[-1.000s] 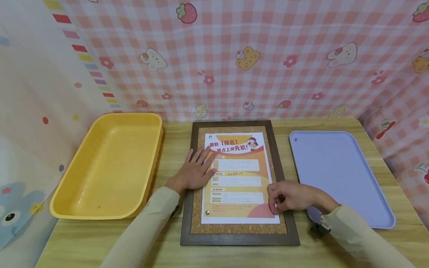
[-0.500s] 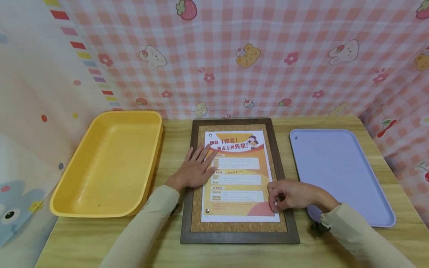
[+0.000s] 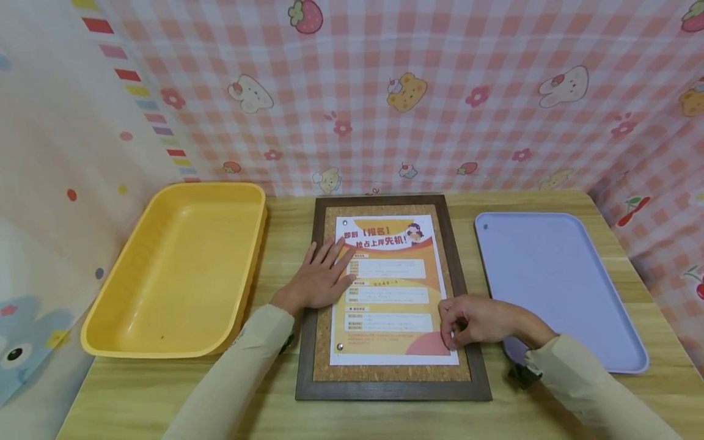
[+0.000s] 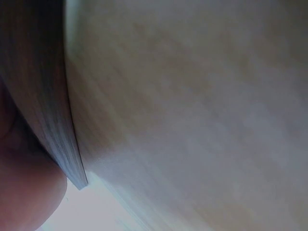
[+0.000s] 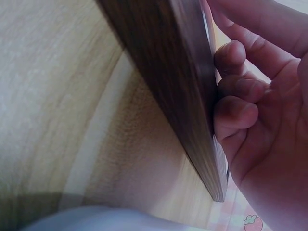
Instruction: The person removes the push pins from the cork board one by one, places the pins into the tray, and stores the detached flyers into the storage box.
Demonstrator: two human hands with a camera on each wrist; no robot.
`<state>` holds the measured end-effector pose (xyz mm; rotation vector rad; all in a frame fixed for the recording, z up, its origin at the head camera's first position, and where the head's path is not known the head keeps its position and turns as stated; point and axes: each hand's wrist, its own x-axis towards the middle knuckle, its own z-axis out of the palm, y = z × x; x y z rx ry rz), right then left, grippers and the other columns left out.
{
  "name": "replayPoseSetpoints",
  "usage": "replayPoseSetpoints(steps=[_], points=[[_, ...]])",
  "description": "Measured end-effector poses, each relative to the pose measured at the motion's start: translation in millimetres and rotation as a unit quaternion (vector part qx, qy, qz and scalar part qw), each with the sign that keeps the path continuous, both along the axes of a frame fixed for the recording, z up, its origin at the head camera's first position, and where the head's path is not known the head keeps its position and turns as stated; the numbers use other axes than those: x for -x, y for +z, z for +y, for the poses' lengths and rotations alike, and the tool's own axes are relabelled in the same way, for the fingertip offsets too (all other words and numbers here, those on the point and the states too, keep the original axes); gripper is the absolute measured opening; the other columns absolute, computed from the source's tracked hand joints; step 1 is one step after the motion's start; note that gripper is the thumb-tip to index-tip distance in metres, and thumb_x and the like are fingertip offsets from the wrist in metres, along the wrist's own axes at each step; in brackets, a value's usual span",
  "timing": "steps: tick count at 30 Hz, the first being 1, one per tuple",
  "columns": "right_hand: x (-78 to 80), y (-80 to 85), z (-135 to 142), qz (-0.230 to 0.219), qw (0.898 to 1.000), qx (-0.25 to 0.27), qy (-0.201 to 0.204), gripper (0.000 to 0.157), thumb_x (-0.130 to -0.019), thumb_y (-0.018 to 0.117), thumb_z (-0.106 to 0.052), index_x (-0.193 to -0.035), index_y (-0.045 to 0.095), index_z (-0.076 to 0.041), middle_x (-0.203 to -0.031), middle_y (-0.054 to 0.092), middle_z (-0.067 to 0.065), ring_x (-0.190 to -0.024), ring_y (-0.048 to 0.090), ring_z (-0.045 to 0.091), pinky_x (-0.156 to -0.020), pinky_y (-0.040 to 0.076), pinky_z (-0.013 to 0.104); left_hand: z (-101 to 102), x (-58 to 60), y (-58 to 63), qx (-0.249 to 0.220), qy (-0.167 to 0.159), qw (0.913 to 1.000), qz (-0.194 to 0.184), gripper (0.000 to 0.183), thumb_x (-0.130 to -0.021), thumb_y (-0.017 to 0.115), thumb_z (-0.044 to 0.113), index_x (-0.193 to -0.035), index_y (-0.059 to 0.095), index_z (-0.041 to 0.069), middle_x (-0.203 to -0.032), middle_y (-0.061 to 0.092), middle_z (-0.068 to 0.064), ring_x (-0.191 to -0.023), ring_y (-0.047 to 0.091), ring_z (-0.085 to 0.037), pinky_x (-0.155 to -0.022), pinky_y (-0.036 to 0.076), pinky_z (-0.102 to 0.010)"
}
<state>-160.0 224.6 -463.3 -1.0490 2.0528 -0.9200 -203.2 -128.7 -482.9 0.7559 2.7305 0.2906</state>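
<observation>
Seemingly for steadiness, the poster (image 3: pixel 387 296) is touched by the splayed left hand (image 3: pixel 321 281) and curled right hand (image 3: pixel 477 319), any pinch hidden.

Head view: light is diffuse and even. Left wrist view: dim, blurred, overexposed at lower left. Right wrist view: shadow crosses the table (image 5: pixel 132 130).

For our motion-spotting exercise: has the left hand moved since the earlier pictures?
No: against the dark frame, the left hand shows no visible shift across the poster.
</observation>
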Motion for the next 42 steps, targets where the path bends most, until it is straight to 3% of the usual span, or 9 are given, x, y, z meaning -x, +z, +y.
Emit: replayPoseSetpoints(steps=[6, 14, 30, 42], points=[[0.1, 0.8, 0, 0.005, 1.0, 0.0, 0.003, 0.013, -0.087, 0.074, -0.012, -0.083, 0.076, -0.023, -0.081, 0.055, -0.002, -0.07, 0.051, 0.001, -0.065, 0.047, 0.022, -1, 1.3, -4.6, -0.007, 0.0, 1.0, 0.0, 0.064, -0.107, 0.025, 0.046, -0.161, 0.005, 0.019, -0.167, -0.006, -0.009, -0.153, -0.009, -0.03, -0.119, -0.011, -0.054], [-1.2, 2.0, -1, -0.005, 1.0, 0.001, -0.003, 0.011, -0.086, 0.074, -0.011, -0.082, 0.076, -0.021, -0.081, 0.055, -0.002, -0.07, 0.051, 0.002, -0.065, 0.047, 0.022, 0, -1.7, 2.9, 0.008, -0.005, 0.9999, 0.003, 0.063, -0.107, 0.023, 0.047, -0.161, 0.004, 0.02, -0.167, -0.005, -0.009, -0.153, -0.007, -0.031, -0.12, -0.006, -0.056], [-1.0, 2.4, -1, 0.01, 1.0, -0.005, 0.004, 0.016, -0.085, 0.073, -0.008, -0.081, 0.075, -0.023, -0.08, 0.055, -0.007, -0.068, 0.05, -0.001, -0.063, 0.046, 0.021, 0, -1.8, 1.6, 0.004, -0.003, 1.0, 0.003, 0.063, -0.107, 0.023, 0.047, -0.161, 0.005, 0.02, -0.167, -0.004, -0.009, -0.153, -0.006, -0.031, -0.12, -0.005, -0.056], [0.2, 5.7, -2, 0.006, 1.0, -0.019, 0.012, 0.015, -0.086, 0.073, -0.009, -0.081, 0.075, -0.023, -0.079, 0.054, -0.01, -0.067, 0.047, 0.0, -0.063, 0.043, 0.02, -3, 2.6, -12.0, -0.003, 0.002, 0.9999, 0.012, 0.064, -0.106, 0.02, 0.052, -0.161, 0.001, 0.025, -0.167, -0.009, -0.004, -0.153, -0.011, -0.026, -0.119, -0.009, -0.054]])
